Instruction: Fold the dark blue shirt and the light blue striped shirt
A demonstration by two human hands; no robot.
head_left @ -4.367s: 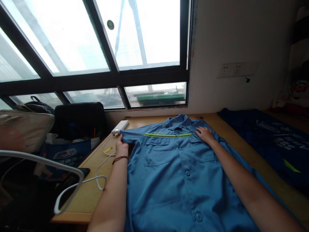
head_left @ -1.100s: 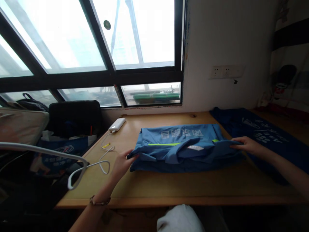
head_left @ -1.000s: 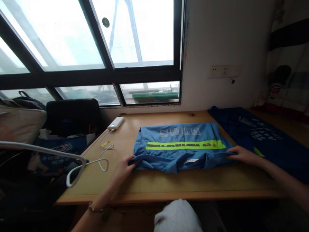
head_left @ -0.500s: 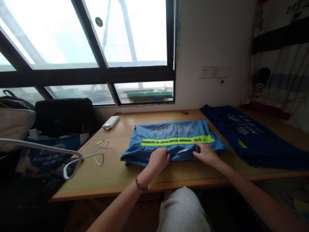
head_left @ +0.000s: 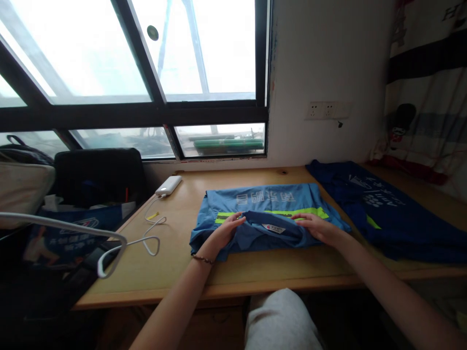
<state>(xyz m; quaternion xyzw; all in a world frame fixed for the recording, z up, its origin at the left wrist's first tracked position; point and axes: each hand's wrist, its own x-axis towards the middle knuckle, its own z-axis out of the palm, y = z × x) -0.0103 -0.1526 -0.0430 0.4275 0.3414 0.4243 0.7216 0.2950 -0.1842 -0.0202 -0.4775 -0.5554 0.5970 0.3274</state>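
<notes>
A light blue work shirt with a yellow-green stripe and grey lettering lies folded on the wooden desk. Its collar with a small label is turned up over the stripe. My left hand grips the left end of that collar fold, fingers curled. At the right end of the fold my right hand holds the cloth, fingers bent over it.
A dark blue garment lies spread on the desk to the right. A white power bank with a white cable sits at the back left. Left of the desk are a black bag and a white hanger.
The shirt, first laid flat with its front up, now lies folded with its back up. In the last half second both hands lifted the collar edge up and over the stripe.
</notes>
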